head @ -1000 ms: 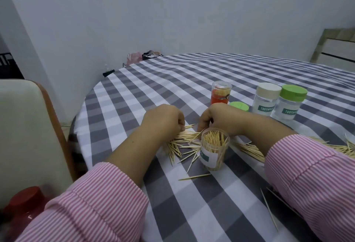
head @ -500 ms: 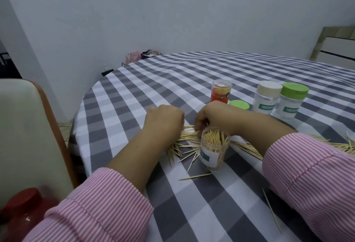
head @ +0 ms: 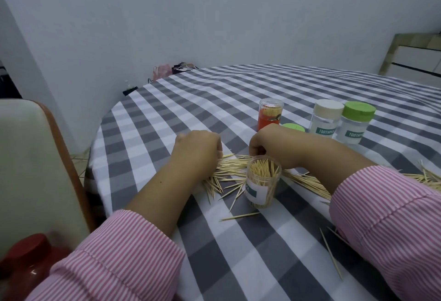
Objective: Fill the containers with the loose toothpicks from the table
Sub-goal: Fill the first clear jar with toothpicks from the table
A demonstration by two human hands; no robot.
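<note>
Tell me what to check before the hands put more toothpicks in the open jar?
1. Open jar upright, lid off: ok.
2. Room left in it: cannot tell, already looks packed.
3. Left hand resting on the loose toothpicks: ok.
4. Right hand gripping any: cannot tell, fingers curled under.
5. Green lid lying clear of the jar: ok.
6. Table cleared of strays: not ok, many remain.

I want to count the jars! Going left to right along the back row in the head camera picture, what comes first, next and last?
Orange container → cream-lidded container → green-lidded container.
</note>
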